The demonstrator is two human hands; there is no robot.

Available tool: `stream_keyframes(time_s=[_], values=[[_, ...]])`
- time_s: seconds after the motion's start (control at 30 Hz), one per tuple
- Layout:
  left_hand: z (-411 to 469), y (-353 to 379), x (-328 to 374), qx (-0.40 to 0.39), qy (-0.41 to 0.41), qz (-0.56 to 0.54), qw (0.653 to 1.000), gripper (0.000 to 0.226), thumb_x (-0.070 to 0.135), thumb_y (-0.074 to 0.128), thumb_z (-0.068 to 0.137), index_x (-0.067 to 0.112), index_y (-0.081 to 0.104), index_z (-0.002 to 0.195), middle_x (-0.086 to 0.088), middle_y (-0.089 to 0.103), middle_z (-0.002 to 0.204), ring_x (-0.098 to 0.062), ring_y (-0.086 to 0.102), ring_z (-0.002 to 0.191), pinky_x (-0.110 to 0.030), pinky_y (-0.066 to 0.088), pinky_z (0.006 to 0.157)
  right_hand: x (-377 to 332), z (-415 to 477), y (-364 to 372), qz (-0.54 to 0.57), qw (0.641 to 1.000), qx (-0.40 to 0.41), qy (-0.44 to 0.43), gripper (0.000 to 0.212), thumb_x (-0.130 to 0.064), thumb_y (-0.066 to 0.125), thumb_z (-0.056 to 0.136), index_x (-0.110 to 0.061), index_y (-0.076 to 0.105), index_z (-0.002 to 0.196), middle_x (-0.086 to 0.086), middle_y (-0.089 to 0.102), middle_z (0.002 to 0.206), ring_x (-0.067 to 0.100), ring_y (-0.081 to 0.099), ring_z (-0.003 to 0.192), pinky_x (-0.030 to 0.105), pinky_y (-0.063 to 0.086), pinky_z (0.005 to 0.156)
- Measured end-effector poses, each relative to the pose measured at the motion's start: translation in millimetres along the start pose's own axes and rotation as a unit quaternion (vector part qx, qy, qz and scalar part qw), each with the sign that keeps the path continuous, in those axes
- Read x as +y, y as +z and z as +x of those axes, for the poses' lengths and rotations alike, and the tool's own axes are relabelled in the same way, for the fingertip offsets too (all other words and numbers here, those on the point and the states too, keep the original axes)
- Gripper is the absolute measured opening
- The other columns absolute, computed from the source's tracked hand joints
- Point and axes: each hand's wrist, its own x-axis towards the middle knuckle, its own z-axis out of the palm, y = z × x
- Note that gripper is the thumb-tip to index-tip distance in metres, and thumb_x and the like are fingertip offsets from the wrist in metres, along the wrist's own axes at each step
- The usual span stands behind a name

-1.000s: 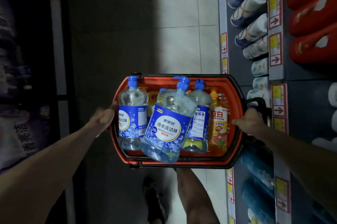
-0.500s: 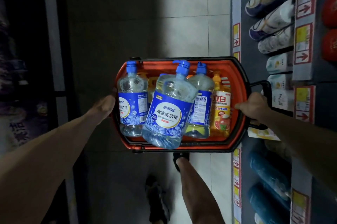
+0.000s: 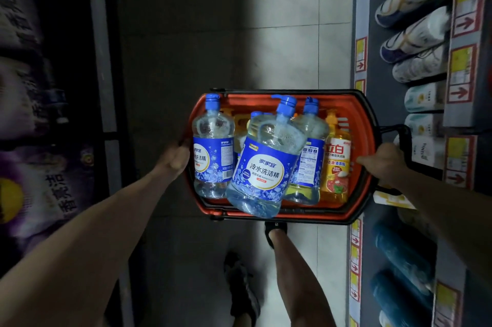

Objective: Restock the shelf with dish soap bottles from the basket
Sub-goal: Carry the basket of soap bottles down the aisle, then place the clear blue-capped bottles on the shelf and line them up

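Observation:
I carry an orange basket (image 3: 366, 140) with a black rim over the aisle floor. My left hand (image 3: 174, 157) grips its left side and my right hand (image 3: 382, 160) grips its right side by the black handle. Inside lie several dish soap bottles: a large clear one with a blue label and pump cap (image 3: 266, 161) on top, another clear blue-labelled one (image 3: 213, 151) at the left, a third (image 3: 308, 156) behind, and a yellow-orange bottle (image 3: 336, 164) at the right.
Shelves (image 3: 452, 103) with price tags run along the right, stocked with white and blue bottles (image 3: 415, 42) and dark blue ones (image 3: 399, 255) lower down. A dark shelf with purple bags (image 3: 48, 188) lines the left. My legs and shoes (image 3: 242, 289) are on the tiled floor.
The basket has stayed between my hands while I moved along the aisle; the right shelf has shifted in view, red items gone from sight.

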Motion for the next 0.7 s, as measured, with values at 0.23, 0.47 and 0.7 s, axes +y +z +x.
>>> stream_keyframes(time_s=[0.23, 0.47, 0.7], values=[[-51.0, 6.5, 8.2, -0.017, 0.022, 0.052, 0.998, 0.035, 0.009, 0.058, 0.081, 0.002, 0.072, 0.111, -0.014, 0.075, 0.108, -0.031, 0.07, 0.104, -0.025, 0.047, 0.074, 1.6, -13.6, 1.2, 0.027, 1.0, 0.003, 0.005, 0.05, -0.022, 0.078, 0.096, 0.007, 0.062, 0.133, 0.03, 0.069, 0.125, 0.045, 0.069, 0.111, 0.045, 0.054, 0.09], [-74.9, -4.4, 1.1, -0.006, 0.047, 0.115, 0.992, 0.055, 0.023, 0.056, 0.078, 0.007, 0.067, 0.129, -0.018, 0.071, 0.126, -0.036, 0.066, 0.117, -0.032, 0.043, 0.083, 0.9, -34.7, -14.6, -0.098, 0.995, -0.023, -0.018, 0.062, -0.032, 0.069, 0.098, 0.005, 0.044, 0.14, 0.032, 0.061, 0.133, 0.047, 0.063, 0.118, 0.035, 0.044, 0.082], [-124.7, -34.0, 3.2, -0.074, 0.078, 0.225, 0.968, 0.047, 0.029, 0.061, 0.095, 0.015, 0.065, 0.139, -0.014, 0.068, 0.136, -0.029, 0.066, 0.117, -0.033, 0.055, 0.094, -9.5, -117.4, -42.2, -0.218, 0.965, -0.058, -0.134, 0.05, -0.047, 0.058, 0.101, -0.015, 0.056, 0.14, 0.019, 0.067, 0.133, 0.036, 0.065, 0.113, 0.034, 0.047, 0.078]])
